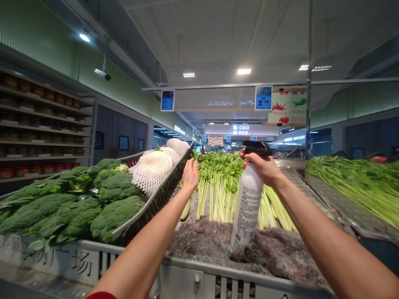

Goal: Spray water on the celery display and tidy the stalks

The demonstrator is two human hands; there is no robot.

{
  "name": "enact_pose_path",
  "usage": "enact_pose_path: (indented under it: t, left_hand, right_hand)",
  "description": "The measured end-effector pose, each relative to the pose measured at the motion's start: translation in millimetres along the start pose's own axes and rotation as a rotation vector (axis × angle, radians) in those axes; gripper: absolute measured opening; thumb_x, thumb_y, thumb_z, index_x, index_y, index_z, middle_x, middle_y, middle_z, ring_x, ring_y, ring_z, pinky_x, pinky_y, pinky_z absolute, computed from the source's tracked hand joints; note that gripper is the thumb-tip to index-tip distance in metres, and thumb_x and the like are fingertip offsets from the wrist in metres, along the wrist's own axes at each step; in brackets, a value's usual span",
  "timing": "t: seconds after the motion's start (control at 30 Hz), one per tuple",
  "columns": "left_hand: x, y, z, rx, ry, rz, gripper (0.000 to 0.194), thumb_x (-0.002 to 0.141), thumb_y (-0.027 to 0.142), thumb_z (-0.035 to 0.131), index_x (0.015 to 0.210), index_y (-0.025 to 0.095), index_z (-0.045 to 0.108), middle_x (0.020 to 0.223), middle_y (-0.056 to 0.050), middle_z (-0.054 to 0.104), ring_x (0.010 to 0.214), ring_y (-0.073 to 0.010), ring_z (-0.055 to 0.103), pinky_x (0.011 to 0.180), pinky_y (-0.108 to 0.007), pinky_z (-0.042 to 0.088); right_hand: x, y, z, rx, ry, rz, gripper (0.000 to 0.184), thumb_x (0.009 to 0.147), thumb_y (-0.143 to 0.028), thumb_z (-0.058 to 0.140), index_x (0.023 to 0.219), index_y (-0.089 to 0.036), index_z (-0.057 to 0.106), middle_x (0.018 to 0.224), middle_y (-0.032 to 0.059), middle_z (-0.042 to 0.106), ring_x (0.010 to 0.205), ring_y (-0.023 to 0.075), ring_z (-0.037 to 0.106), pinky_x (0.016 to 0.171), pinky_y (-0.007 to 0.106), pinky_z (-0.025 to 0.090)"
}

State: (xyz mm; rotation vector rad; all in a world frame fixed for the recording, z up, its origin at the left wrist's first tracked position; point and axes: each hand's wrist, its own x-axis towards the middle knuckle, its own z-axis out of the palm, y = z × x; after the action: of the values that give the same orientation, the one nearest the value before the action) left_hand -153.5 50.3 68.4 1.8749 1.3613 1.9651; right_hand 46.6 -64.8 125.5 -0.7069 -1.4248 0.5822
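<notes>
My right hand (264,168) grips the neck of a white spray bottle (247,209) with a black trigger head, held upright over a grey felt mat (202,238). My left hand (190,174) reaches forward with its fingers curled against the leafy tops of the celery stalks (218,187), which lie in a row on the display bin. Whether the left hand holds a stalk is hidden by the back of the hand.
Broccoli heads (81,203) fill a tilted tray on the left, with net-wrapped white produce (156,168) behind. More green stalks (358,178) lie on the right bin. A metal rail (218,276) fronts the display. Price signs hang overhead; shelves line the left wall.
</notes>
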Motion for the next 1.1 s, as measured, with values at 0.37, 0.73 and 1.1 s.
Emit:
enact_pose_path:
  t: [0.37, 0.73, 1.1]
  left_hand:
    - [0.4, -2.7, -1.3, 0.015, 0.005, 0.001, 0.052, 0.083, 0.043, 0.021, 0.119, 0.012, 0.042, 0.128, -0.012, 0.041, 0.121, -0.0205, 0.032, 0.1, -0.037, 0.025]
    - [6.1, -1.3, -5.9, 0.015, 0.032, 0.014, 0.05, 0.083, 0.042, 0.022, 0.118, 0.013, 0.043, 0.127, -0.011, 0.043, 0.12, -0.0202, 0.034, 0.1, -0.036, 0.025]
    - [2.9, 0.1, -6.9, 0.004, 0.027, -0.015, 0.05, 0.083, 0.042, 0.022, 0.118, 0.014, 0.043, 0.127, -0.01, 0.042, 0.119, -0.0198, 0.034, 0.1, -0.034, 0.024]
  right_hand:
    - [-4.2, -0.6, 11.5, 0.026, -0.192, -0.009, 0.026, 0.065, -0.025, 0.058, 0.089, -0.015, 0.055, 0.092, 0.006, 0.058, 0.058, 0.0103, 0.054, 0.05, 0.025, 0.046]
    - [-9.9, -16.0, 7.3, 0.055, -0.17, -0.062, 0.024, 0.063, -0.025, 0.056, 0.086, -0.016, 0.057, 0.089, 0.0048, 0.059, 0.055, 0.0086, 0.053, 0.048, 0.023, 0.045]
    - [-7.9, -5.4, -15.3, 0.053, 0.013, 0.022, 0.029, 0.059, -0.024, 0.061, 0.086, -0.016, 0.058, 0.088, 0.0051, 0.06, 0.053, 0.01, 0.054, 0.045, 0.024, 0.047]
